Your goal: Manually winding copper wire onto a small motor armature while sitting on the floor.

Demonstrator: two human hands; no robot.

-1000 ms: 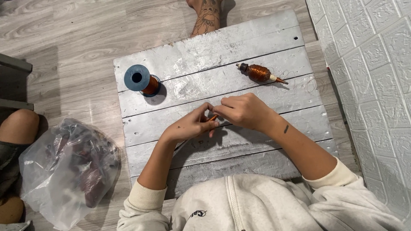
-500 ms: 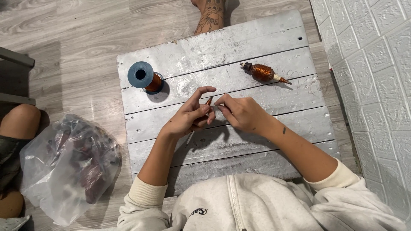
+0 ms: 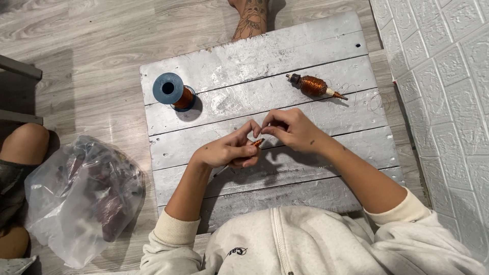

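My left hand [image 3: 232, 150] is closed around a thin rod with copper wire wound at its tip [image 3: 257, 142], held just above the grey plank board [image 3: 316, 56]. The fingertips of my right hand [image 3: 290, 128] pinch at that copper-wound tip from the right; whether they grip fine wire is too small to tell. A blue-capped spool of copper wire [image 3: 173, 91] stands upright at the board's left back. A finished copper coil on a spindle [image 3: 313, 85] lies on its side at the right back.
A clear plastic bag of dark parts [image 3: 84, 196] lies on the wooden floor left of the board. Another person's knee [image 3: 23, 145] is at the far left, and a tattooed foot [image 3: 250, 18] rests beyond the board. A white textured wall panel [image 3: 438, 86] runs along the right.
Both hands have stayed together over the board's middle. The left fingers have closed more around the rod, and the copper-wound tip now shows between the two hands.
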